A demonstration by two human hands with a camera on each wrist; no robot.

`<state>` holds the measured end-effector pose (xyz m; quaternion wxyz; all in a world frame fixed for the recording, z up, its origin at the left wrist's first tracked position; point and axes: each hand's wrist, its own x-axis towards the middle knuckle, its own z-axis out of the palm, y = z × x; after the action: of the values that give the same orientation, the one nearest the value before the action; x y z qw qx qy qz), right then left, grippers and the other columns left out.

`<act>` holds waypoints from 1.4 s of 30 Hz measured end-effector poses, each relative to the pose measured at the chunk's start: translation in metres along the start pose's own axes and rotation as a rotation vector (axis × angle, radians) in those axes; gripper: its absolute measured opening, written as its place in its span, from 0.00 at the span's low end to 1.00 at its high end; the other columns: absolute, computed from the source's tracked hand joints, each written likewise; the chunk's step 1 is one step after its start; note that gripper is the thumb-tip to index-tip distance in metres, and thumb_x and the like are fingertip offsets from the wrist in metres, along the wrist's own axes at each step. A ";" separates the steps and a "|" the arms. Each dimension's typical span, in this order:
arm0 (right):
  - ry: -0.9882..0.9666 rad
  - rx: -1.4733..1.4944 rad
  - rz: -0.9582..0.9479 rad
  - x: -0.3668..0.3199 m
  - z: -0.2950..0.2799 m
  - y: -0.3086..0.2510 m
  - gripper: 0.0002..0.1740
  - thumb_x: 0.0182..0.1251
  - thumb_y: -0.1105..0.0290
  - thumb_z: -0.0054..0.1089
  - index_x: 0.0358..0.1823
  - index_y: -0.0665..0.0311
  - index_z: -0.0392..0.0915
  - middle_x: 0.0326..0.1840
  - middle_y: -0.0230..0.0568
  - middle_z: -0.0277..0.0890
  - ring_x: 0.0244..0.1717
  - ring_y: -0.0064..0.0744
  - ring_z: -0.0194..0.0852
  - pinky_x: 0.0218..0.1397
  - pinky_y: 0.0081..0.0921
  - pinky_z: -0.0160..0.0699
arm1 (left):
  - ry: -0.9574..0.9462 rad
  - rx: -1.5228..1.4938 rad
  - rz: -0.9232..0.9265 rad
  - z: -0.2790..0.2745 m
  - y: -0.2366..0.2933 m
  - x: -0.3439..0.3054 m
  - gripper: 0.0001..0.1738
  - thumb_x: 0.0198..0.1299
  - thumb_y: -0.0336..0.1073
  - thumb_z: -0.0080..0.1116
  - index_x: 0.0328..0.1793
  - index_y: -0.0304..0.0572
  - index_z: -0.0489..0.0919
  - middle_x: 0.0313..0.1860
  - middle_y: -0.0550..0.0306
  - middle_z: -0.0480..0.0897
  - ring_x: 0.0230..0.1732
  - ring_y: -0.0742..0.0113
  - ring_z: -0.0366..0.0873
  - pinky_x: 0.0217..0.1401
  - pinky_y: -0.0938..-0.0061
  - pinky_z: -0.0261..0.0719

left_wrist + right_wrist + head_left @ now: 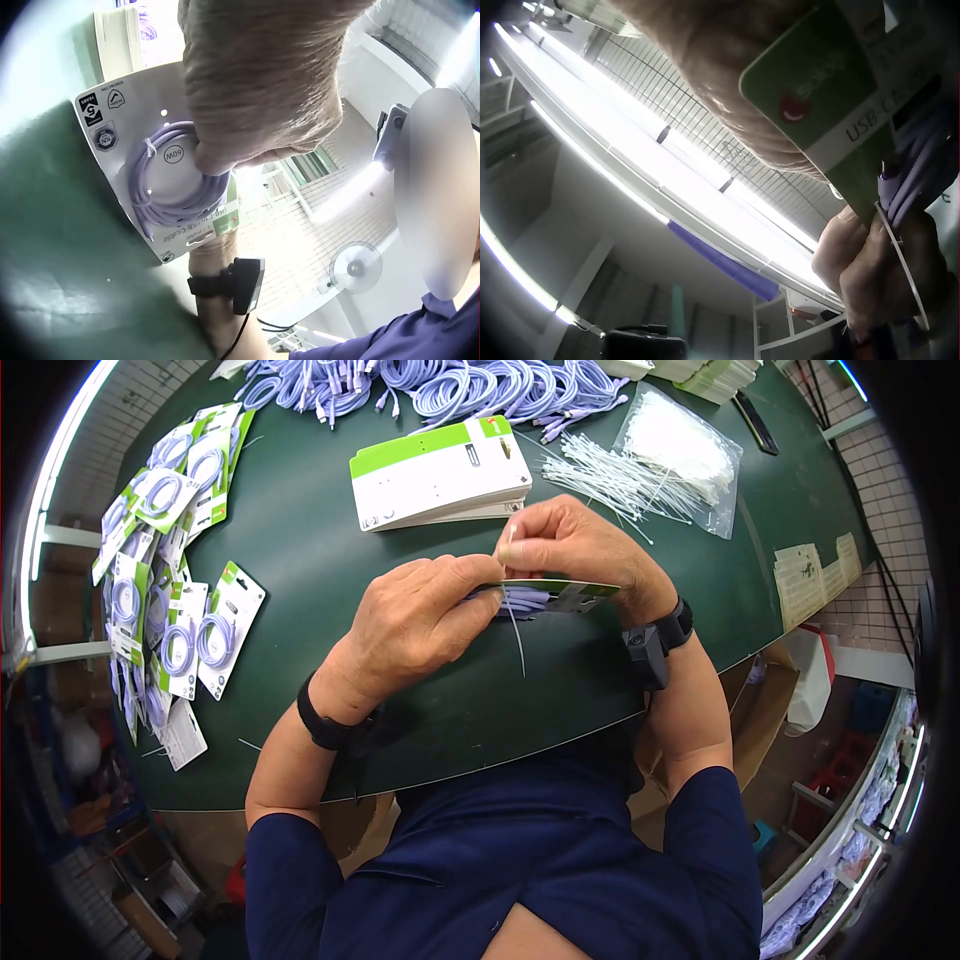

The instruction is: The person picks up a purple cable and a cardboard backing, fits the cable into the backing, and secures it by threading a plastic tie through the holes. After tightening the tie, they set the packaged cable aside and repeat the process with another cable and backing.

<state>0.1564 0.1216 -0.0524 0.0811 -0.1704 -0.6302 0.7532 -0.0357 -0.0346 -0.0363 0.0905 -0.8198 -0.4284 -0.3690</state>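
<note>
A green and white card [112,150] with a coiled purple cable [142,180] on its face is held upright above the table. My left hand [415,615] grips the card's edge and cable between thumb and fingers. A thin white tie [904,262] sticks out beside the cable, hanging down past the card in the head view. Behind the card, my right hand [575,550] pinches a small white end, probably of a tie, between thumb and forefinger. The card hides part of the right fingers.
Blank-side cards [440,480] lie stacked beyond the hands. Loose white ties [610,480] and a plastic bag of ties [685,450] lie back right. Purple cables [480,390] line the far edge; finished-looking carded cables [180,645] pile up at left.
</note>
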 end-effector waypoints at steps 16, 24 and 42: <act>0.281 -0.014 -0.019 -0.010 0.000 -0.028 0.07 0.78 0.71 0.67 0.48 0.68 0.87 0.43 0.31 0.86 0.41 0.18 0.81 0.45 0.19 0.80 | 0.004 -0.142 -0.155 -0.010 -0.004 -0.001 0.13 0.47 0.22 0.75 0.38 0.39 0.84 0.43 0.55 0.89 0.34 0.59 0.88 0.36 0.68 0.86; 0.295 -0.839 -0.757 -0.012 0.029 -0.038 0.19 0.58 0.78 0.82 0.50 0.67 0.84 0.45 0.41 0.88 0.45 0.33 0.88 0.51 0.28 0.86 | -0.004 -0.224 -0.501 -0.002 -0.008 -0.009 0.11 0.51 0.26 0.74 0.39 0.42 0.84 0.37 0.54 0.87 0.36 0.52 0.87 0.37 0.61 0.84; 0.351 -0.805 -0.483 0.001 0.052 -0.014 0.38 0.56 0.84 0.78 0.71 0.62 0.80 0.50 0.42 0.91 0.51 0.38 0.92 0.58 0.32 0.90 | 0.025 -0.460 -0.710 0.006 -0.018 -0.016 0.08 0.52 0.25 0.72 0.40 0.36 0.87 0.34 0.48 0.89 0.31 0.54 0.86 0.37 0.64 0.82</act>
<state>0.1358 0.0763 -0.0311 0.2856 -0.1615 -0.8691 0.3702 -0.0521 -0.0316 -0.0543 -0.2223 -0.6159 -0.5895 -0.4729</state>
